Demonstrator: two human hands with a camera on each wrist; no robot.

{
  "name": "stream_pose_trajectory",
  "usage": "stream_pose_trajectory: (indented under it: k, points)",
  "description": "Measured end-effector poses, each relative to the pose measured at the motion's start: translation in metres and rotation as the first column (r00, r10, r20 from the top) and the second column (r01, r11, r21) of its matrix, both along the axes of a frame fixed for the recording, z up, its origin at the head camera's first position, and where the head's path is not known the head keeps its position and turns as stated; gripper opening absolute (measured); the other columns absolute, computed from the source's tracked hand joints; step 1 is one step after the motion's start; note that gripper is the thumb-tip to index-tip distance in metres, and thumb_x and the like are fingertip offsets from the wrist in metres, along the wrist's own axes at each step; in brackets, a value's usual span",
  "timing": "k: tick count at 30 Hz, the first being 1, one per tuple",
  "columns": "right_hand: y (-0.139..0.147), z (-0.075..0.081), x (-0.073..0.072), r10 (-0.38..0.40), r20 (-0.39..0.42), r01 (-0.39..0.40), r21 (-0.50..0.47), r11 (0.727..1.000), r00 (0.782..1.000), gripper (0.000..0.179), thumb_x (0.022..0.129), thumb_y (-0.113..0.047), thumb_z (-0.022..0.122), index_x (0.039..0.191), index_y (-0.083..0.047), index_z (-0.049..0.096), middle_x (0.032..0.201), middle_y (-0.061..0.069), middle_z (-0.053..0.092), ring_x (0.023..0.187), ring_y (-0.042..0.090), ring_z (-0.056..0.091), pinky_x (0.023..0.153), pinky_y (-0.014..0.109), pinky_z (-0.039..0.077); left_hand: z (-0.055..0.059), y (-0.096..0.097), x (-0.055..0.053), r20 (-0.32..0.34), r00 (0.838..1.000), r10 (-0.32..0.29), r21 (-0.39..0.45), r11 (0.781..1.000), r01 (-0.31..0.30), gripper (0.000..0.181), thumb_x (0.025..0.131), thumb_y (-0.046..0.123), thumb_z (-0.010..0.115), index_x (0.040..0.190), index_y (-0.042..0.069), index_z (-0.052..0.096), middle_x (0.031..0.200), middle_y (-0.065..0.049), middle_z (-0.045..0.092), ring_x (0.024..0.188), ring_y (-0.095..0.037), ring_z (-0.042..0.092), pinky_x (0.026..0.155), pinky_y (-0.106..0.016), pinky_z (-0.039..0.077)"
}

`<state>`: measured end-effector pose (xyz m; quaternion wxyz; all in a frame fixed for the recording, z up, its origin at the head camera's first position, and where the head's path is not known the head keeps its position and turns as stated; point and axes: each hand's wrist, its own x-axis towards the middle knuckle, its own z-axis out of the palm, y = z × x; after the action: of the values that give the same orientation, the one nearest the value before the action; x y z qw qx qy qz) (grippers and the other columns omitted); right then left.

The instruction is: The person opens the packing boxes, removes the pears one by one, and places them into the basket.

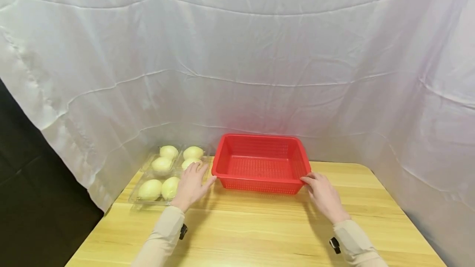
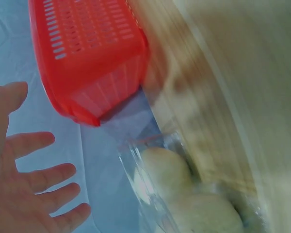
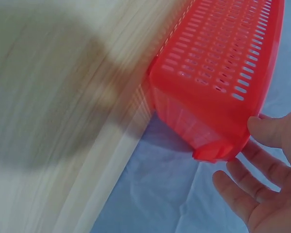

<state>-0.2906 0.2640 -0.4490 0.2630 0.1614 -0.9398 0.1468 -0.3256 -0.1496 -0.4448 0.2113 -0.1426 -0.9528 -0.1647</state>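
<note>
The left hand (image 1: 192, 186) is open, fingers extended and spread; in the left wrist view its thumb stands apart from the red basket (image 1: 259, 183). The right hand (image 1: 325, 196) grips the basket rim at the near right corner between thumb and index finger, with the remaining fingers loosely extended below the rim in the right wrist view. The basket is rectangular, with perforated walls and a perforated floor, and sits upright at the far side of the wooden table (image 1: 252, 234), between the two hands. Immediately left of the basket, clear plastic containers (image 1: 134, 196) hold pale yellow oval fruits (image 1: 150, 190); six are visible, two toward the front and four behind. The left hand extends over the right part of these containers and partly hides the fruits there. Both forearms are covered by cream sleeves (image 1: 162, 230), each with a small black device (image 1: 183, 231) at the wrist. A white curtain (image 1: 237, 52) encloses the table at the back and sides. A black surface (image 1: 33, 201) occupies the lower left.
</note>
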Motion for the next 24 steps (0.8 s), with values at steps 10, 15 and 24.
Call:
stream_pose_trajectory:
  k: [10,15,24]
  points:
    - [0.002,0.005,0.0,-0.032,0.006,0.032,-0.014,0.999,0.999,0.024,0.085,0.0,0.07,0.109,-0.004,0.074,0.11,0.014,0.068,0.102,0.035,0.057,0.085,0.053,0.052,-0.004,-0.029,0.001,0.04,0.997,0.072,-0.018,0.997,-0.072,0.058,0.094,0.047,0.06,0.137,0.007,0.055,0.136,-0.029,0.051,0.128,-0.045,0.047,0.1,-0.063,0.04]
    - [-0.001,0.002,-0.001,-0.033,0.001,0.033,-0.032,0.999,0.999,0.024,0.086,0.0,0.069,0.109,-0.004,0.074,0.11,0.013,0.067,0.102,0.035,0.056,0.083,0.053,0.052,-0.007,-0.049,0.006,0.037,0.994,0.098,0.006,0.995,-0.099,0.057,0.095,0.042,0.06,0.135,0.003,0.054,0.139,-0.031,0.048,0.13,-0.049,0.043,0.102,-0.066,0.036]
    - [-0.002,-0.006,-0.002,-0.041,-0.01,0.04,-0.062,0.997,0.999,0.024,0.085,0.002,0.068,0.107,-0.005,0.075,0.11,0.012,0.067,0.103,0.033,0.056,0.083,0.052,0.052,-0.015,-0.074,0.014,0.074,0.992,0.1,0.02,0.995,-0.102,0.058,0.098,0.044,0.053,0.138,0.002,0.051,0.143,-0.033,0.042,0.134,-0.051,0.036,0.103,-0.069,0.032]
